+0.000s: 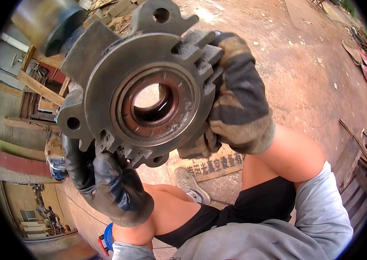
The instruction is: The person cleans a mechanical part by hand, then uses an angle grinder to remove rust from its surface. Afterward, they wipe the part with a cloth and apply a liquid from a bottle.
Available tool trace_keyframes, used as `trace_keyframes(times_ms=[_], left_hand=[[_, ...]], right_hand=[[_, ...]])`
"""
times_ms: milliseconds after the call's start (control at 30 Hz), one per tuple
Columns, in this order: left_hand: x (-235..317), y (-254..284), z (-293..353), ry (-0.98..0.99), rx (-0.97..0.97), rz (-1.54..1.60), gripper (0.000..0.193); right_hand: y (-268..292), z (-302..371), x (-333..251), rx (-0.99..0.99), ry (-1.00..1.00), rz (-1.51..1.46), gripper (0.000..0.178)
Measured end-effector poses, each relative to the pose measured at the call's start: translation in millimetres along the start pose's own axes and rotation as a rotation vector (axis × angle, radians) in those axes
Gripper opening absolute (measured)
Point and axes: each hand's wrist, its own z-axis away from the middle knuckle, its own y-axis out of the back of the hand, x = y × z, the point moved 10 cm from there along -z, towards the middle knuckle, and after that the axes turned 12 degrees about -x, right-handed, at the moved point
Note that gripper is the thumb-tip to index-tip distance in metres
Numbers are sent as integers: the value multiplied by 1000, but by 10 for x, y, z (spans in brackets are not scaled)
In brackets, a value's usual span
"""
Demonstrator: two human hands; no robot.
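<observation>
Close in front of me a heavy grey cast-metal housing (pixel 98 82) fills the upper left of the head view. It is round, with lugs that have bolt holes and notched, tooth-like blocks along its rim. A reddish-brown ring (pixel 127 102) sits in its centre, around a through hole. My left hand (pixel 116 186), in a dark, dirty work glove, is closed on the housing's lower left edge. In a black and brown glove, my right hand (pixel 239 95) grips its right side, the fingertips partly hidden behind it.
A blurred yellowish and blue cylinder (pixel 47 24) is right behind the housing at upper left. Wooden boards (pixel 40 89) lie on the left. Below the housing, a printed wooden board (pixel 218 164) lies on the floor by my shoe (pixel 190 184). A slatted wooden pallet (pixel 361 195) is at right.
</observation>
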Motion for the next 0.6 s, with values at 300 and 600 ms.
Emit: trace_keyframes(times_ms=[300, 600], left_hand=[[104, -175, -44, -29, 8, -130, 57], [-327, -375, -322, 193, -163, 271, 100]], right_hand=[[-90, -26, 533, 93, -183, -865, 85], [-398, -47, 430, -53, -261, -807, 69]])
